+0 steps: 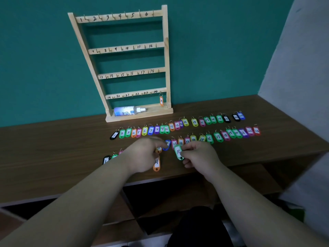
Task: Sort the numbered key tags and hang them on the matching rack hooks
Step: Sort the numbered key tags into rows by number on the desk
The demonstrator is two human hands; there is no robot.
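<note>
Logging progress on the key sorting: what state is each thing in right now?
Rack: upright, hooks bare except hook 24.
Orange tag: hanging from hook 24.
Spray bottle: lying sideways on rack base.
Green tag 10: pinched by right hand.
Left hand: over near row, hold unclear.
Far row of tags: flat on table.

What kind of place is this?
Likely an indoor desk corner set up for sorting tags: a brown wooden desk against a teal wall, a wooden rack with numbered hooks, and rows of coloured numbered key tags.
</note>
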